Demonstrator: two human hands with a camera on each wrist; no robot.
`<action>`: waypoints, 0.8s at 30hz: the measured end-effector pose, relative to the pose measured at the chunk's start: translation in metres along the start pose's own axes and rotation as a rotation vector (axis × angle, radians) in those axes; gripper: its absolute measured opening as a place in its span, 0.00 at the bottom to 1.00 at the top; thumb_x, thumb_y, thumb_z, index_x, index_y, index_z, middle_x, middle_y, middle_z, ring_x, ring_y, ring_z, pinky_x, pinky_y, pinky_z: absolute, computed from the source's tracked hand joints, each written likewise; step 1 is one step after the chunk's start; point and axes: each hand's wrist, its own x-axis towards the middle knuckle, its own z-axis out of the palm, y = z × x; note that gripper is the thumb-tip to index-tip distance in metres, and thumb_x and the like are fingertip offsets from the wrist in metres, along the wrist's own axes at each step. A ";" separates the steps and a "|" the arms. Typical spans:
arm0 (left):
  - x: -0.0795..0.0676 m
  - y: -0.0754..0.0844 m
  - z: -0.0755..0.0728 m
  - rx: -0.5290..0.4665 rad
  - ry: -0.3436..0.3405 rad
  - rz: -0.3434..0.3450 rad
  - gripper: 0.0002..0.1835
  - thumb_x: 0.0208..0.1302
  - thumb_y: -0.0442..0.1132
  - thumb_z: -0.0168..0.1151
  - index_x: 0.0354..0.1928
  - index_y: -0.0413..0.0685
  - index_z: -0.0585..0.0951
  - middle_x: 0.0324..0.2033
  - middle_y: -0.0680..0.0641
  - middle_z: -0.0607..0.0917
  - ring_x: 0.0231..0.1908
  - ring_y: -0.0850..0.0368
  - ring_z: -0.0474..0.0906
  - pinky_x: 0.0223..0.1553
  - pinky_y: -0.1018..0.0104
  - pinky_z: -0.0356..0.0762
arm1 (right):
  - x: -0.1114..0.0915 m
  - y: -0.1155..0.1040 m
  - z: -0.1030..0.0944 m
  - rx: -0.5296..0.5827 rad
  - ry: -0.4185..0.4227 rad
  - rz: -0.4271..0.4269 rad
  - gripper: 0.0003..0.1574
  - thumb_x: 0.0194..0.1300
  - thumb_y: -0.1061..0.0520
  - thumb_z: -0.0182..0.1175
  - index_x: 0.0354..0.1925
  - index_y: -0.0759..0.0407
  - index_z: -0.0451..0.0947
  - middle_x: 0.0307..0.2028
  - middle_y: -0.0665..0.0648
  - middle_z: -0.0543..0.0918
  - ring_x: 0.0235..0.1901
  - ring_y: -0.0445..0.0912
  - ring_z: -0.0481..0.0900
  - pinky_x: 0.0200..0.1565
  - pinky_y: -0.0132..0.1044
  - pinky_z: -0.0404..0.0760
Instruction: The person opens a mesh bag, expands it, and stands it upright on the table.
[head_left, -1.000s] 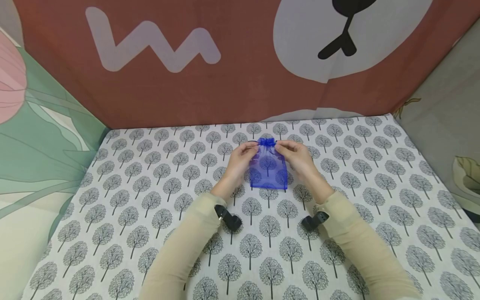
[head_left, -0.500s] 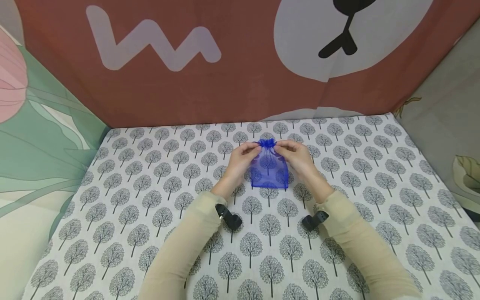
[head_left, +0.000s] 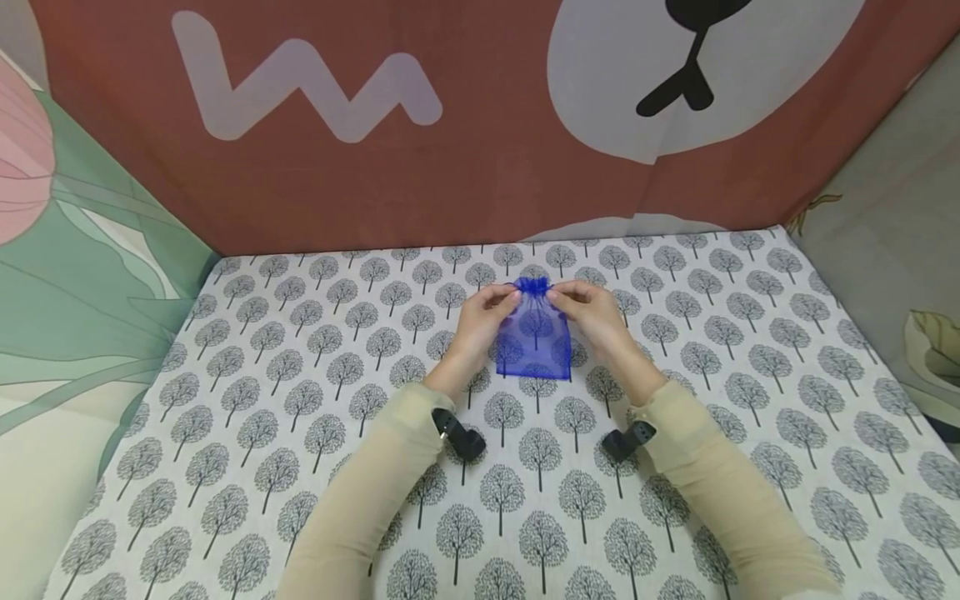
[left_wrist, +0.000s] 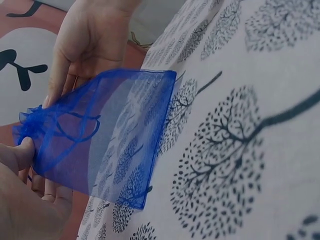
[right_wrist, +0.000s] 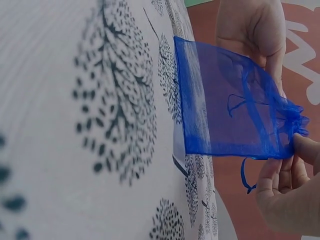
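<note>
The left hand [head_left: 474,327], just left of the frame's middle line, had its thumb and forefinger pinched on the left side of the gathered neck of a blue sheer bag [head_left: 534,346]. The right hand [head_left: 600,321], a little right of the middle, pinched the opposite side of that neck in the same way. In both wrist views the near hand's remaining fingers lay bent under the bag's edge.

The bag was at the centre of the head view, its ruffled mouth toward the top of the frame and its straight bottom edge toward the lower part. It looked flat, and the tree print behind showed through it. Whether its bottom edge touched the cloth could not be told. In the right wrist view a thin blue drawstring loop [right_wrist: 245,177] hung beside the bag at lower right.

Farther out, a black device [head_left: 467,443] sat at the left wrist and another black device [head_left: 628,442] at the right, over pale sleeves [head_left: 375,487] that ran down to the bottom of the frame. Under everything spread a white cloth [head_left: 247,500] printed with dark trees. A reddish-brown backdrop [head_left: 480,183] filled the top, with a green and pink panel [head_left: 105,250] at the left edge and a grey panel [head_left: 885,200] at the right.
</note>
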 end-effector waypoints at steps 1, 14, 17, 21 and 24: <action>0.000 0.000 0.000 0.001 0.000 -0.008 0.14 0.66 0.39 0.59 0.51 0.42 0.79 0.36 0.55 0.78 0.36 0.65 0.74 0.47 0.67 0.81 | 0.000 0.000 0.000 0.003 0.001 0.000 0.22 0.67 0.54 0.58 0.54 0.65 0.72 0.37 0.42 0.76 0.40 0.36 0.74 0.49 0.25 0.78; 0.001 0.002 0.001 -0.055 -0.021 -0.093 0.16 0.68 0.42 0.56 0.55 0.45 0.76 0.53 0.43 0.80 0.41 0.62 0.75 0.56 0.62 0.79 | -0.003 -0.002 0.000 0.033 0.002 -0.012 0.23 0.68 0.53 0.57 0.55 0.66 0.72 0.35 0.41 0.76 0.40 0.36 0.73 0.46 0.24 0.77; 0.001 0.002 0.001 -0.062 -0.016 -0.092 0.16 0.68 0.42 0.56 0.55 0.45 0.76 0.52 0.43 0.80 0.40 0.63 0.75 0.55 0.63 0.80 | -0.003 -0.002 0.000 0.039 0.008 -0.005 0.22 0.68 0.52 0.57 0.55 0.65 0.72 0.35 0.41 0.76 0.40 0.37 0.73 0.46 0.23 0.77; 0.001 0.002 0.001 -0.086 -0.009 -0.085 0.15 0.69 0.40 0.55 0.54 0.43 0.76 0.49 0.44 0.81 0.39 0.62 0.75 0.54 0.63 0.80 | -0.001 0.000 0.000 0.037 0.022 0.020 0.20 0.68 0.51 0.56 0.53 0.60 0.73 0.35 0.41 0.75 0.38 0.36 0.73 0.46 0.27 0.77; 0.001 0.002 0.001 -0.093 -0.010 -0.081 0.15 0.69 0.40 0.55 0.54 0.42 0.76 0.49 0.42 0.81 0.41 0.60 0.76 0.54 0.62 0.80 | 0.000 0.001 -0.001 0.029 0.031 0.030 0.19 0.68 0.50 0.57 0.52 0.58 0.74 0.35 0.41 0.76 0.37 0.36 0.73 0.45 0.29 0.76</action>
